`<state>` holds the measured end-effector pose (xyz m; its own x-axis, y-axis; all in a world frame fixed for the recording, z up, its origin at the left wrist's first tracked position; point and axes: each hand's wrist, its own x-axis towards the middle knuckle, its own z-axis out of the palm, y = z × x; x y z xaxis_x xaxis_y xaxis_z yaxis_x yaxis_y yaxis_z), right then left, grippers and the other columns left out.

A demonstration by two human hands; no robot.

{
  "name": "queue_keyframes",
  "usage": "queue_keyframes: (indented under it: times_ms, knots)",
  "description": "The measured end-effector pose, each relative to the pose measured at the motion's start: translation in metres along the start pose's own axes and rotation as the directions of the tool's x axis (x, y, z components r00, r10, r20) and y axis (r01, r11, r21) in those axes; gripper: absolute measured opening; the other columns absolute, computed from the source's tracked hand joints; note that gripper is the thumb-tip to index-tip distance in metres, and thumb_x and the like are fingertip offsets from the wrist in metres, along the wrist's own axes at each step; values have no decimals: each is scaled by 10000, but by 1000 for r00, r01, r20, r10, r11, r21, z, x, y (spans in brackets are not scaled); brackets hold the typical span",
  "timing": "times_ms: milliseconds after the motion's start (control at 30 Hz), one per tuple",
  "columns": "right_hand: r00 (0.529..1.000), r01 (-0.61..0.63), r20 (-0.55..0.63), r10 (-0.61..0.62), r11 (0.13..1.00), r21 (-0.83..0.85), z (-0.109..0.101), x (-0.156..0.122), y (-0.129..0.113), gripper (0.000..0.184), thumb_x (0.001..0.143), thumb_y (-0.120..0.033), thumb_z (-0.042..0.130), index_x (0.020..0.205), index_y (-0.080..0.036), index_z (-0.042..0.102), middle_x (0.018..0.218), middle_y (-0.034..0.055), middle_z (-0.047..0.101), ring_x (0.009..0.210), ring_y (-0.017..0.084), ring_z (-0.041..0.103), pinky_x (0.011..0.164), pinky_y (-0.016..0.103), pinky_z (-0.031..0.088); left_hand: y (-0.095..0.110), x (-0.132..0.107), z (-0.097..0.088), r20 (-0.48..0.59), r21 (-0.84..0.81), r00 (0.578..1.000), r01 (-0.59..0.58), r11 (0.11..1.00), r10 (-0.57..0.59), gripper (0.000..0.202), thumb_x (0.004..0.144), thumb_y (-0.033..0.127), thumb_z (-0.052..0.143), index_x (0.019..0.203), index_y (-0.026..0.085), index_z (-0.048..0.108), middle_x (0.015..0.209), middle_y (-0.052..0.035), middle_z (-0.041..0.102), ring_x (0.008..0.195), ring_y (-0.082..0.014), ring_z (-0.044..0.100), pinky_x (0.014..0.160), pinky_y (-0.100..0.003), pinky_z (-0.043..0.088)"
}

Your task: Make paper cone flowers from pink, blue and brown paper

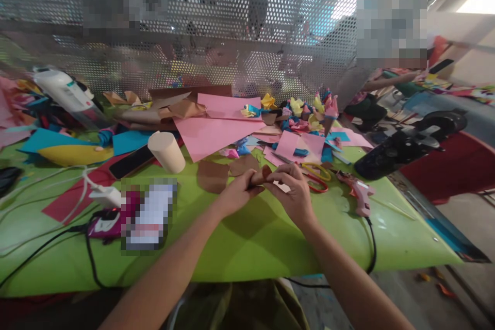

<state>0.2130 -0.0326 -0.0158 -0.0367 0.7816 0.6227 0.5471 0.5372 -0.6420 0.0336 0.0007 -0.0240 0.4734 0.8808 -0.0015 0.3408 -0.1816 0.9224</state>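
Between my two hands is a small roll of brown paper (258, 177), curled into a tube or cone with its round opening toward the right. My left hand (240, 190) is closed around its left end. With fingertips pinched at the open end, my right hand (291, 188) grips the paper's edge. Two flat pieces of brown paper, one a squarish piece (213, 176), lie just beyond my left hand. Scissors with yellow and red handles (317, 176) rest right beside my right hand, partly hidden by it. A pink glue gun (360, 195) lies farther right.
A phone (151, 215), a purple power strip (106, 224) with a white charger (106, 196), and a cream cylinder (167, 152) stand left. Pink paper (220, 134) and crumpled paper pieces cover the back. A dark bottle (402, 149) is at right; black cables cross the front edge.
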Motion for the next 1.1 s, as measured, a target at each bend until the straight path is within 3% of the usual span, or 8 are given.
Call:
queue_keyframes:
  times_ms: [200,267,400,567,667,833,1100]
  knots:
    - [997,66,40,-63,996,-68,-1,-2,1,76,883,-300,707,850,-278,771,974,67,599,927,242,606,801,396,540,-1,1,-1,-5,-47,995,-97,994,97,188,844,286,622,1004,211,560,911,-2,643,895,-214,592,787,-304,441]
    - [995,86,50,-81,992,-90,-2,-4,-1,71,867,-313,726,908,-290,779,1041,76,591,967,254,601,826,414,542,0,1,-2,-23,-102,987,-163,981,161,156,845,276,623,972,200,577,889,-2,618,881,-202,576,785,-295,441]
    - [995,93,-11,-95,990,-109,-5,-6,-4,253,837,-325,759,1089,-329,752,1218,94,541,1031,273,587,897,457,539,6,-1,-5,-98,-141,966,-250,958,238,162,871,340,632,913,188,598,838,-2,570,809,-178,540,745,-282,429]
    - [988,147,-22,-152,978,-150,-6,-6,-6,246,848,-301,748,1091,-336,734,1274,96,543,1052,280,590,894,458,533,8,-1,-10,-98,54,947,-301,952,305,126,841,204,612,967,210,611,939,-31,637,880,-201,574,796,-304,431]
    - [974,228,72,-216,939,-256,-5,-4,-8,201,869,-287,725,1069,-316,731,1363,95,553,1071,287,599,900,472,497,8,-1,-11,-93,224,951,-269,937,296,203,808,121,576,984,220,598,962,-41,653,916,-226,597,813,-326,433]
    - [958,247,232,-171,903,-352,-1,-3,-11,36,870,-268,698,837,-258,709,1474,72,542,1095,307,590,897,486,444,12,-2,-7,-16,489,971,-200,849,237,246,802,79,530,1011,203,560,987,-75,661,987,-285,628,895,-411,426]
    - [942,238,303,-144,923,-303,-1,-3,-14,73,802,-185,654,784,-243,693,1458,55,579,1079,305,579,881,455,435,15,-5,-3,32,558,982,-170,812,184,210,813,95,524,984,215,504,975,-71,647,958,-285,633,897,-426,431]
